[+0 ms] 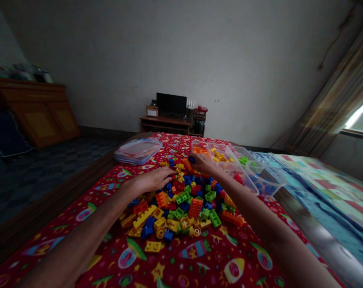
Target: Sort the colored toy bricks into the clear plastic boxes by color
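A heap of toy building bricks [181,198] in yellow, orange, green, blue and red spreads over the red patterned tablecloth [196,264]. My left hand [159,178] rests at the heap's far left side, its fingers stretched over yellow and blue bricks, with nothing visibly gripped. Beyond the heap's far edge, my right hand [201,163] is closed on a blue brick [192,159], pinched at the fingertips. Just past that hand stand clear plastic containers [249,176] holding bricks sorted by colour: orange, yellow, green, red and blue.
Stacked clear lids [137,152] lie on the table's left side. To the right, a bed [313,188] with a patterned cover adjoins the table. A monitor [171,105] stands on a low desk by the wall, and a wooden cabinet [40,112] is at the left.
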Demonstrator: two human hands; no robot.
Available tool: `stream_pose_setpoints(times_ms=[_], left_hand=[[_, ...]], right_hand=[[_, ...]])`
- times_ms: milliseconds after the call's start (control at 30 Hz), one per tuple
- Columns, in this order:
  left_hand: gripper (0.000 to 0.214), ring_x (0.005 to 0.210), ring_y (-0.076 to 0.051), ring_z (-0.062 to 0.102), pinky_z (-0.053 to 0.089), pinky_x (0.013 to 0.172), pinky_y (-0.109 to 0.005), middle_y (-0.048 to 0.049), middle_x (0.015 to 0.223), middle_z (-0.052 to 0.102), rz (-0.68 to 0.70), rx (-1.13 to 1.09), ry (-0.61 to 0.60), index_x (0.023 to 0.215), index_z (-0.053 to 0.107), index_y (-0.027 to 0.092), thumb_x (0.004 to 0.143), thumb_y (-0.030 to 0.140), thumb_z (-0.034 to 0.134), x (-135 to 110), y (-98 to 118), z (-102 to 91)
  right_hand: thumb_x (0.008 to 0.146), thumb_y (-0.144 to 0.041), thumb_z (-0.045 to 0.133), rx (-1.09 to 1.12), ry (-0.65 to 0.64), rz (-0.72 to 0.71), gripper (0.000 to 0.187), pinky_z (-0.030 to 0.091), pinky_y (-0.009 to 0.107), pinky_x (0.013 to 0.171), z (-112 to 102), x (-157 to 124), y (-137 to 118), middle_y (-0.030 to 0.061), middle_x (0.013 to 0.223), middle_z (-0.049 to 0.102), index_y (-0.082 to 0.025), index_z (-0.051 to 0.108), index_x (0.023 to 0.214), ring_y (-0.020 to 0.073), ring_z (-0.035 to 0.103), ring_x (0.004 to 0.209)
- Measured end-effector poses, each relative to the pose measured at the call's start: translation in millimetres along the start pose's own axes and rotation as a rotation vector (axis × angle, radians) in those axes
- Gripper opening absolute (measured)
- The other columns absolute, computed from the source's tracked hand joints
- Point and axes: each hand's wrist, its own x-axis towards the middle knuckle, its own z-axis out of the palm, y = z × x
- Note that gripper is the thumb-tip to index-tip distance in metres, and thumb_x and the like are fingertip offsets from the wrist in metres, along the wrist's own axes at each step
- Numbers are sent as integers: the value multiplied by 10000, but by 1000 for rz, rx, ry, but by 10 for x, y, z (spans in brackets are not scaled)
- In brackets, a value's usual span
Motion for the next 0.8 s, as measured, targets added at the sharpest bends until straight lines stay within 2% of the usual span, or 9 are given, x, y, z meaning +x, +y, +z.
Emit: stream_pose_setpoints(times_ms=[133, 300, 433, 567, 667, 800], left_hand=[[371, 1129, -187, 587, 433, 995, -283, -92, 1232, 640, 16, -17, 9, 1212, 606, 172, 916, 239, 393, 14, -30, 23], [394, 1118, -210, 593, 447, 983, -310, -105, 1223, 643, 9, -94, 5, 1208, 612, 161, 891, 246, 395, 23, -60, 37], [402, 1120, -217, 589, 440, 996, -325, -108, 1233, 638, 13, -107, 12, 1196, 612, 158, 879, 260, 387, 28, -82, 55], [421, 1167, -235, 561, 418, 1021, -342, -128, 1268, 614, 18, -85, 6, 1197, 608, 141, 877, 263, 363, 34, -99, 75], [426, 1192, -215, 545, 403, 1032, -314, -105, 1296, 598, 12, -48, -13, 1220, 593, 164, 887, 276, 352, 34, -101, 74], [416, 1181, -204, 551, 400, 1029, -303, -87, 1282, 609, 20, -44, -18, 1201, 602, 180, 892, 291, 345, 38, -95, 55]], right_hand=[[794, -160, 528, 78, 49, 31, 452, 444, 292, 820, -130, -54, 95, 111, 1126, 666, -176, 585, 1242, 206, 602, 978], [761, -172, 518, 131, 183, 119, 385, 462, 268, 724, -453, -328, 323, 83, 983, 709, -155, 661, 1119, 182, 628, 818], [787, -256, 514, 150, 328, 325, 321, 469, 252, 707, -669, -683, 774, 62, 915, 722, -167, 702, 1031, 175, 651, 787], [780, -303, 520, -36, 468, 573, 365, 469, 292, 772, -785, -1052, 1328, 115, 957, 722, -133, 708, 1043, 233, 654, 902], [784, -296, 505, -158, 454, 695, 393, 467, 302, 741, -796, -1268, 1638, 144, 993, 714, -117, 702, 1074, 252, 650, 910], [771, -269, 522, -203, 268, 777, 361, 459, 300, 671, -741, -1405, 1836, 153, 964, 715, -117, 723, 1030, 260, 657, 862]])
